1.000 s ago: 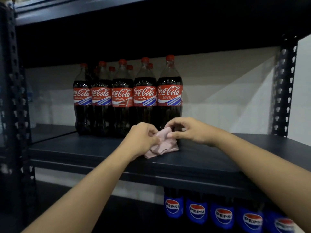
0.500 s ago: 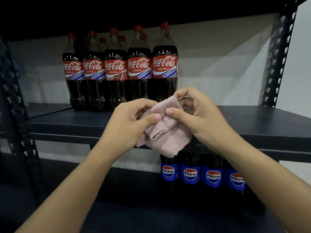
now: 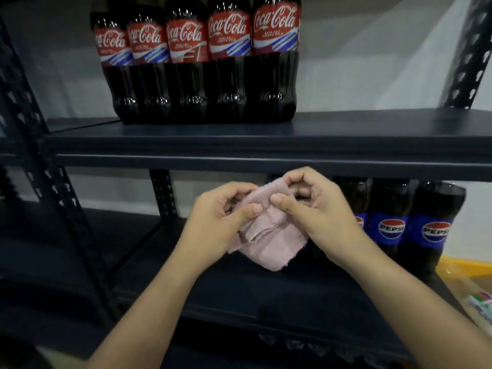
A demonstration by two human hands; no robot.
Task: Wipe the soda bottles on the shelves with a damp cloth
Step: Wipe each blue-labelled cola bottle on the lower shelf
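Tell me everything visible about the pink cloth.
The pink cloth looks like soft, terry-like fabric, bunched into loose folds, with a frayed lower edge. It hangs in the air between the two shelves, touching neither. The left hand and right hand pinch its top with thumbs and fingers; the rest droops below them.

Five Coca-Cola bottles (image 3: 202, 62) in front row; three Pepsi bottles (image 3: 391, 225) visible; one pink cloth (image 3: 269, 235); two hands.

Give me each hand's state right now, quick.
Left hand: closed, thumb and fingers pinching the crumpled pink fabric cloth.
Right hand: closed, pinching the same cloth at its upper edge.
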